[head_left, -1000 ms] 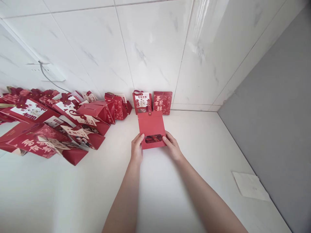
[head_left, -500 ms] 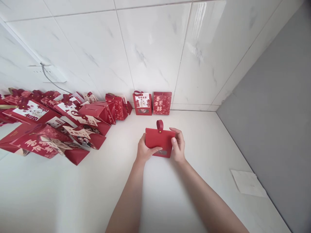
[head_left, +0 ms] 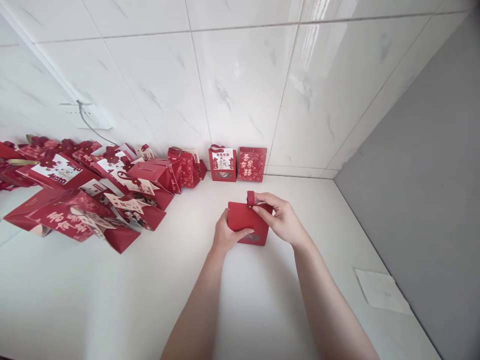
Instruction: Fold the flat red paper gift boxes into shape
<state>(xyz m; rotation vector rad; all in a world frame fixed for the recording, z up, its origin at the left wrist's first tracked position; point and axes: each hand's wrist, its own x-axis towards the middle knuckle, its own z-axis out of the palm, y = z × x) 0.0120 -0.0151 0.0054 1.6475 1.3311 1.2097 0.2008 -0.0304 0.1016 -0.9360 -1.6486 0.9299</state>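
Note:
A small red box (head_left: 242, 217) with a clear window low on its front stands upright on the white table. From its top edge rises a dark red ribbon loop (head_left: 250, 198). My left hand (head_left: 225, 234) grips the box at its left side, thumb across the front. At the top, my right hand (head_left: 281, 215) pinches the box by the base of the loop, thumb in front and fingers behind. The fingers of my left hand behind the box are hidden.
Many red gift boxes with tags (head_left: 71, 215) crowd the left. Against the tiled wall stand a box with a white card (head_left: 224, 165) and a patterned red box (head_left: 252, 165). A white flat piece (head_left: 381, 290) lies at the right, beside a grey surface (head_left: 423, 175).
My right hand has moved from the box's right side up to its top, by the ribbon loop. My left hand keeps its hold. The view has shifted slightly.

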